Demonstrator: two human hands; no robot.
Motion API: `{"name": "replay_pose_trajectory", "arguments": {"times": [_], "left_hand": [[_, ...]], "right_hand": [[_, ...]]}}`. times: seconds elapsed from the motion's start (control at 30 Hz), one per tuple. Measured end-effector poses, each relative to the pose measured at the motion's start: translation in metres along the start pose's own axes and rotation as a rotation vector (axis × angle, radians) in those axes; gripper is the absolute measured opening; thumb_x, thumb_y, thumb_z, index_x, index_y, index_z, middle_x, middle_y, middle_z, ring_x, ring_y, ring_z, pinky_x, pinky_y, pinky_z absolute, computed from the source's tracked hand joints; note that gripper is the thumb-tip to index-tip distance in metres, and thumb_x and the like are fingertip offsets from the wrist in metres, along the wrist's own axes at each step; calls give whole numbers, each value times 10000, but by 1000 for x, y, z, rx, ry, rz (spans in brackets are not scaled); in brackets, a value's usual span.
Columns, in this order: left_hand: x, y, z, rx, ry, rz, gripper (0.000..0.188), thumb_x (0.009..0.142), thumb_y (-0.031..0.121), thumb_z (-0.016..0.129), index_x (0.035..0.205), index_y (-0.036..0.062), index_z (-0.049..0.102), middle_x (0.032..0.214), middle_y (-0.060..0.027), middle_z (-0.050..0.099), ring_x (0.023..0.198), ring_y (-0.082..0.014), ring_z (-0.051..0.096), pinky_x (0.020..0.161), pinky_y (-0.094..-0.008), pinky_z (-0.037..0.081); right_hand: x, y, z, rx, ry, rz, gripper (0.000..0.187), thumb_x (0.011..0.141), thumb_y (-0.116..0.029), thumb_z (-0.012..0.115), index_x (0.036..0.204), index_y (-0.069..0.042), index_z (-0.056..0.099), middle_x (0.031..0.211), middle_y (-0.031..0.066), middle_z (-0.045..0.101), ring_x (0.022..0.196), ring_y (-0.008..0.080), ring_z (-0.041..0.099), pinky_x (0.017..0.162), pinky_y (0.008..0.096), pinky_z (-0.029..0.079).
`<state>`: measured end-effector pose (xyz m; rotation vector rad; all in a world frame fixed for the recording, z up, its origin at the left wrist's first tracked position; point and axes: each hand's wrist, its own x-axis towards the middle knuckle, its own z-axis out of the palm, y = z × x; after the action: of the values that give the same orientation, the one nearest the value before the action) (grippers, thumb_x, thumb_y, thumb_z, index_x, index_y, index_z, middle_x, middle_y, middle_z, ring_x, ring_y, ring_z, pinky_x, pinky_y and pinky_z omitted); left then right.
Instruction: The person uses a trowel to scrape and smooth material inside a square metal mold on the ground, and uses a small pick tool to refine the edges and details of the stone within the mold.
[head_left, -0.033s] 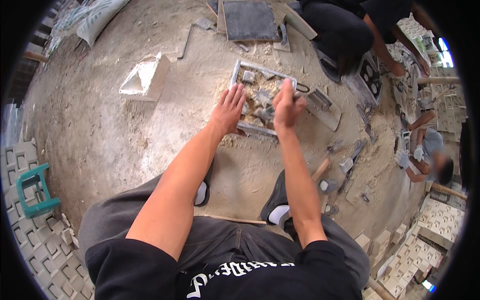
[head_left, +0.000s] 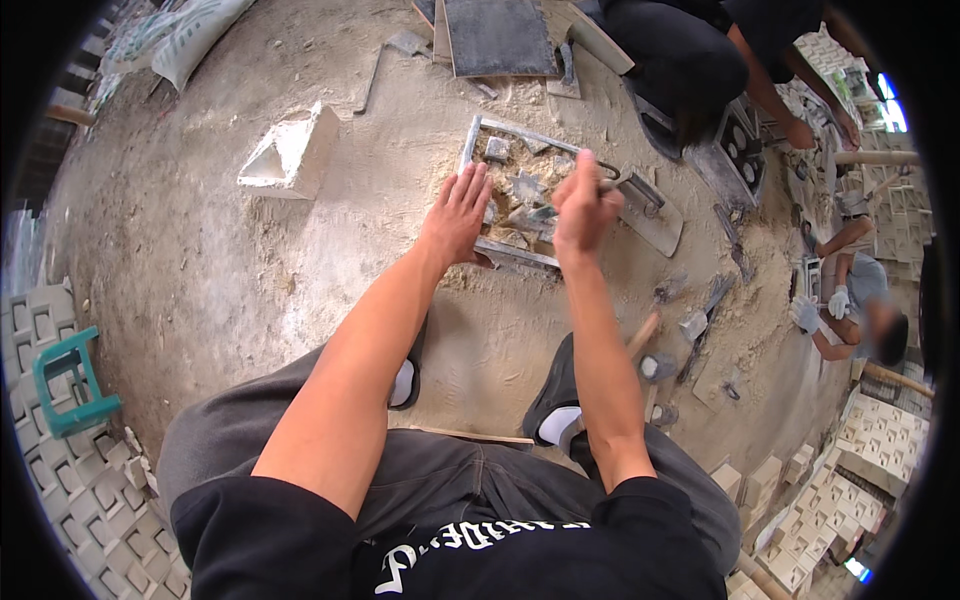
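On the sandy ground before me lies a rectangular metal frame (head_left: 515, 254), holding loose sandy material, a grey star-shaped piece (head_left: 526, 185) and a small square block (head_left: 497, 147). My left hand (head_left: 460, 210) rests on the frame's left side, fingers stretched out together. Over the right part of the frame, my right hand (head_left: 585, 212) is closed around the handle of a small hand tool. Motion blurs this hand, and the tool's working end cannot be made out clearly. Just right of the frame lies a flat trowel (head_left: 655, 222).
A white hollow block (head_left: 312, 155) sits left of the frame. Beyond it stands a dark square board (head_left: 500, 40). Scattered tools (head_left: 712, 300) and a wooden handle (head_left: 643, 335) lie right. A co-worker (head_left: 680, 50) crouches at far right; another, gloved (head_left: 860, 290), works farther right. A green stool (head_left: 75, 382) stands left.
My right hand has shifted slightly to the right with the tool. My left hand stays on the frame's left side.
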<state>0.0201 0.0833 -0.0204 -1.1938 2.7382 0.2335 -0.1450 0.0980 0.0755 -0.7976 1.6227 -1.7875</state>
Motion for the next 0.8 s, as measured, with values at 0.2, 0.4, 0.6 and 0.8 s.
{"name": "replay_pose_trajectory", "arguments": {"times": [0.2, 0.4, 0.6, 0.8], "left_hand": [[5, -1, -3, 79, 16, -4, 1422, 544, 806, 739, 1542, -30, 167, 1628, -209, 132, 1521, -350, 90, 1232, -472, 107], [3, 4, 3, -11, 165, -9, 1385, 593, 943, 527, 1517, -52, 255, 1615, -201, 199, 1521, -329, 115, 1228, -493, 72], [9, 17, 8, -28, 259, 110, 1336, 645, 937, 492, 1492, -78, 298, 1588, -202, 272, 1508, -311, 185, 1235, -442, 98], [15, 23, 7, -33, 268, 94, 1316, 658, 915, 517, 1485, -85, 302, 1577, -205, 293, 1497, -318, 214, 1233, -445, 119]], "right_hand": [[-17, -27, -1, 83, 222, -14, 513, 1015, -319, 568, 567, -102, 444, 532, -34, 453, 488, 60, 396, 469, 260, 312], [2, 18, -23, 181, -331, -222, 455, 1003, -231, 563, 593, -65, 455, 593, -22, 477, 523, 75, 426, 479, 252, 332], [37, -12, -29, 354, -669, 89, 506, 1000, -183, 545, 533, -69, 387, 486, -26, 375, 415, 71, 310, 409, 271, 216], [20, -6, -47, 376, -657, -133, 472, 963, -132, 533, 527, -51, 374, 487, -25, 376, 432, 66, 309, 424, 286, 223]]}}
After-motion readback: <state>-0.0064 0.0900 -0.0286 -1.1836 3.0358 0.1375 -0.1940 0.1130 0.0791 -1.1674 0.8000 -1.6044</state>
